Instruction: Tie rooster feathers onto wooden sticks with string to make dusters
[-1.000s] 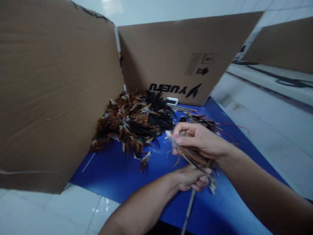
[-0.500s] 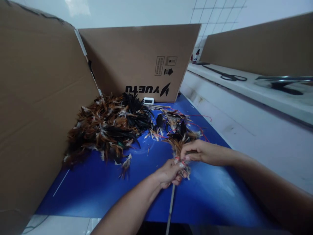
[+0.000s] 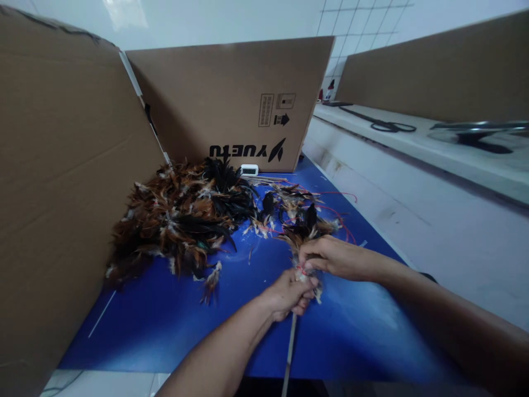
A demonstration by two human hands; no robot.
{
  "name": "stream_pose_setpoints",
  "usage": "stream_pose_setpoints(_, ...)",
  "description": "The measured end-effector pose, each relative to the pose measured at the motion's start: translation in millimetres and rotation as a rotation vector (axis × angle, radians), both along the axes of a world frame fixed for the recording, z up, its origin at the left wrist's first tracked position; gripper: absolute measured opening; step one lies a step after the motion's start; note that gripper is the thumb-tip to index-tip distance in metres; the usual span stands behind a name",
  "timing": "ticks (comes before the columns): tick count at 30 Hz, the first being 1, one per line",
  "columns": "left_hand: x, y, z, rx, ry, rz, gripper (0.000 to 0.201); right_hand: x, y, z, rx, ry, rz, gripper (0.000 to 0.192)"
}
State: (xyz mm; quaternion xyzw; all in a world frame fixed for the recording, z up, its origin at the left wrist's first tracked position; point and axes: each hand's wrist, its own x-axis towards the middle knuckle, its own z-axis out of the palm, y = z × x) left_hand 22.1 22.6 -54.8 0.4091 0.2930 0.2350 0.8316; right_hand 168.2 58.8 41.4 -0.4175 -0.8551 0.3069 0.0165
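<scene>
My left hand (image 3: 289, 295) is closed around the upper part of a thin stick (image 3: 290, 347) where feathers are bound on, like a feather duster. Brown and black feathers (image 3: 303, 234) fan out beyond my hands, and pale quill ends poke out by the left fingers. Red string (image 3: 301, 270) goes round the binding just above the left thumb. My right hand (image 3: 333, 256) pinches at this string with thumb and fingers, close against the left hand. Its fingertips partly hide the string.
A large heap of brown and black feathers (image 3: 173, 220) lies on the blue table (image 3: 165, 325), with a small loose tuft (image 3: 212, 284) before it. Cardboard walls (image 3: 231, 99) stand left and behind. A small white digital device (image 3: 249, 170) sits at the back. Scissors (image 3: 390, 126) lie on the right ledge.
My right hand has shifted slightly left and up at the binding, and more of the red string shows there. The left hand keeps its hold on the stick. The view has tilted slightly.
</scene>
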Motion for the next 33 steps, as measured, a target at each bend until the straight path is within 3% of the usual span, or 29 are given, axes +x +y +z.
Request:
stream_pose_setpoints(14,0.4,-0.6,3.0,-0.050,0.005,0.009,0.040,-4.8,2.5,-1.7,0.066,-0.007,0.032,0.017)
stream_pose_setpoints(23,1.2,2.3,-6.5,-0.036,0.034,0.028,0.041,-11.9,4.3,-2.8,0.147,-0.114,0.035,0.012)
stream_pose_setpoints(26,-0.5,3.3,-5.2,-0.029,0.013,0.030,0.040,-9.0,5.4,3.7,0.306,-0.060,-0.053,0.008)
stream_pose_setpoints(28,-1.5,3.9,-3.4,-0.025,0.006,0.033,0.041,-2.4,2.1,9.9,0.527,0.017,-0.158,0.012)
stream_pose_setpoints(31,-2.5,4.7,-0.5,-0.007,0.023,0.034,0.041,10.6,-16.2,13.6,0.912,0.155,-0.398,0.016)
stream_pose_setpoints(33,-2.8,5.4,1.5,0.007,0.027,0.037,0.041,17.3,-36.5,6.2,1.043,0.214,-0.584,0.017)
